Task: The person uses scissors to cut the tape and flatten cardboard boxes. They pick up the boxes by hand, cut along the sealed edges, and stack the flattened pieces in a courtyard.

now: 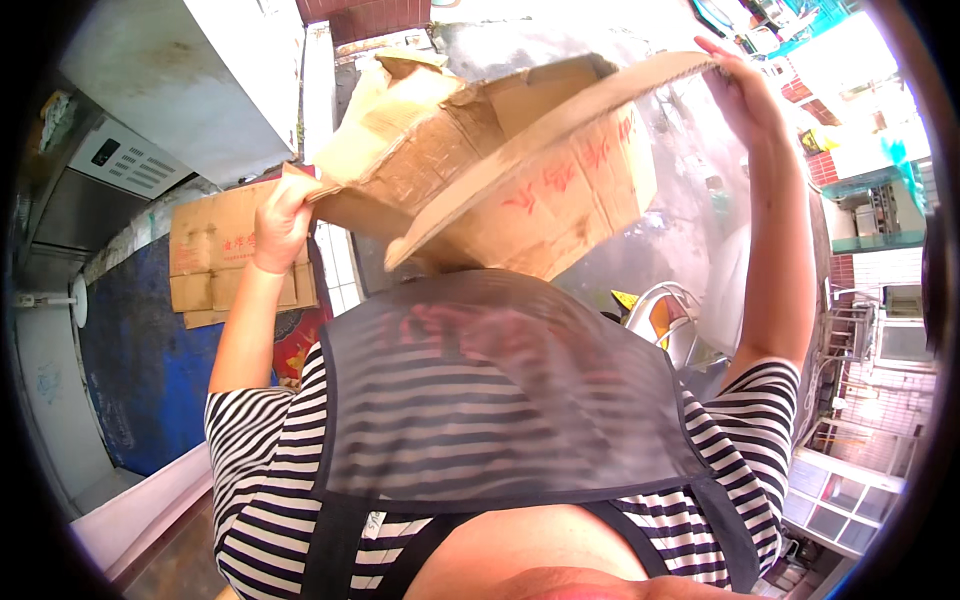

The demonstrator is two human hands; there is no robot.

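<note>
A large open cardboard box (570,195) with red handwriting on its side is held up in front of my chest. My left hand (289,217) is closed on a corner of its flap at the left. At the upper right my right hand (739,90) grips the far end of another long flap, which runs diagonally across the box. The box is tilted, and its brown inside shows between the two flaps. Some edges are blurred. Below my left hand, a flattened cardboard sheet (206,255) with red print lies on the floor.
A stainless steel appliance (97,210) and a white cabinet (180,82) stand at the left, beside a blue and black floor mat (142,337). A white bag-like item (664,315) is near my right side. Shelving (877,217) and a building front are at the right.
</note>
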